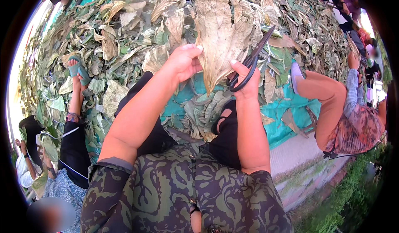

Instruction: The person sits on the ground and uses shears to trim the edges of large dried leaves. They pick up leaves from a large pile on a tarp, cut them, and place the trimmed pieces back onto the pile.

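A large dried leaf (220,29), pale tan with ribs fanning out from a narrow tip, is held up in front of me. My left hand (185,62) pinches its left edge between thumb and fingers. At the leaf's right edge is my right hand (246,81), its thumb against the leaf. Black-handled scissors (251,60) also sit in that hand, fingers round the handle loops and blades pointing up and right. The fingers behind the leaf are partly hidden.
A wide heap of dried leaves (112,38) spreads ahead over a teal tarp (276,129). A seated person in tan trousers (328,94) is at my right, another in a blue patterned top (62,191) at my left. Green plants (345,208) border the paving lower right.
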Demonstrator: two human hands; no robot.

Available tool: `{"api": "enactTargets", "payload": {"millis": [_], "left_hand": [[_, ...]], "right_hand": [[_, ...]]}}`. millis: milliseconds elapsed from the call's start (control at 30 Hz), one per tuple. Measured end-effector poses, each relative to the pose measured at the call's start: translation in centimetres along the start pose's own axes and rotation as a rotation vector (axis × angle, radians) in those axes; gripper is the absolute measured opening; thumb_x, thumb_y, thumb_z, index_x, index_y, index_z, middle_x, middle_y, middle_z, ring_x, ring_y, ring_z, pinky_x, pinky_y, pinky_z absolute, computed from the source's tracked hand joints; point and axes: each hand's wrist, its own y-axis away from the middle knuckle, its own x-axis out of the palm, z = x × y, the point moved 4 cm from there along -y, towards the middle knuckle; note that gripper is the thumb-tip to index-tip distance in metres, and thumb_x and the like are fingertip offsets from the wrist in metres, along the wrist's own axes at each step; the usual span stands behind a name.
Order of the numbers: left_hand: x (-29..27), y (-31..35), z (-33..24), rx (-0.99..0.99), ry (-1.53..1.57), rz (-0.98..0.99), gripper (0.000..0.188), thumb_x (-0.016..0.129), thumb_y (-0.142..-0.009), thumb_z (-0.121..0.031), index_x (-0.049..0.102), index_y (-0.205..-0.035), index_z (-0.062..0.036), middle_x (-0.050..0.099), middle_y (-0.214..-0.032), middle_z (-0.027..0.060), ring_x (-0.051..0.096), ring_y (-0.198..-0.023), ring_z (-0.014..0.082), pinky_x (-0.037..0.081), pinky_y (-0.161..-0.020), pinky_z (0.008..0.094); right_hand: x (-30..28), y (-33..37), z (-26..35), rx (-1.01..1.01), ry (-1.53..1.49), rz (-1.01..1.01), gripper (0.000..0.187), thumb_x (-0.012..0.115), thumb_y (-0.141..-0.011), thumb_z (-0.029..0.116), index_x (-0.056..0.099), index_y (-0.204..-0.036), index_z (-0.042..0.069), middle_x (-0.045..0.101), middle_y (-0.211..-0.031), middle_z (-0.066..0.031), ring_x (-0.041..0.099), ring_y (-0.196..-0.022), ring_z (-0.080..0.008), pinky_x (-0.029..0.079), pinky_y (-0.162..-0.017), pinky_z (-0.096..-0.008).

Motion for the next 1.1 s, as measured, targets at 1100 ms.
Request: {"api": "enactTargets", "payload": {"millis": [1100], "left_hand": [[-0.1, -0.6, 0.2, 0.126, 0.072, -0.050, 0.033, 0.054, -0.080, -0.001, 0.046, -0.111, 0.0023, 0.057, -0.104, 0.0146, 0.058, -0.094, 0.0273, 0.048, -0.083, 0.0419]], "right_hand": [[-0.1, 0.5, -0.1, 0.003, 0.096, -0.286, 0.024, 0.058, -0.066, -0.003, 0.043, -0.084, 0.002, 0.050, -0.063, -0.0060, 0.052, -0.044, -0.0164, 0.044, -0.039, -0.0254]]}}
